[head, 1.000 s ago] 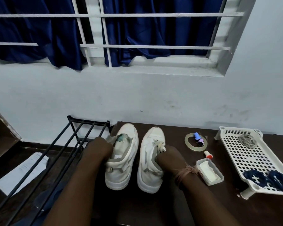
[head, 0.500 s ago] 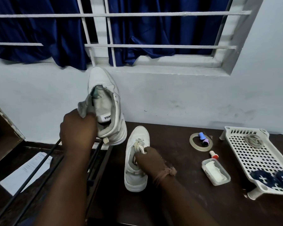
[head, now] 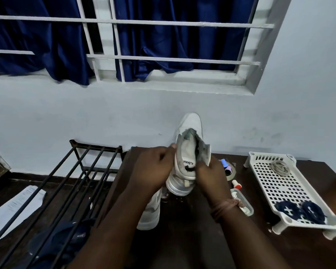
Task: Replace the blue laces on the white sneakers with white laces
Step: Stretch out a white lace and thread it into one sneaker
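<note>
Now lifted over the table [head: 192, 239], one sneaker [head: 189, 152] has both hands' fingers [head: 163, 155] gripping its collar.

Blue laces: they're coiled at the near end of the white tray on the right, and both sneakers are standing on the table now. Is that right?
Not quite. The blue laces do lie coiled at the near end of the white tray, but only one sneaker is on the table. The head view shows the other sneaker lifted, held by the left hand and right hand.
</note>
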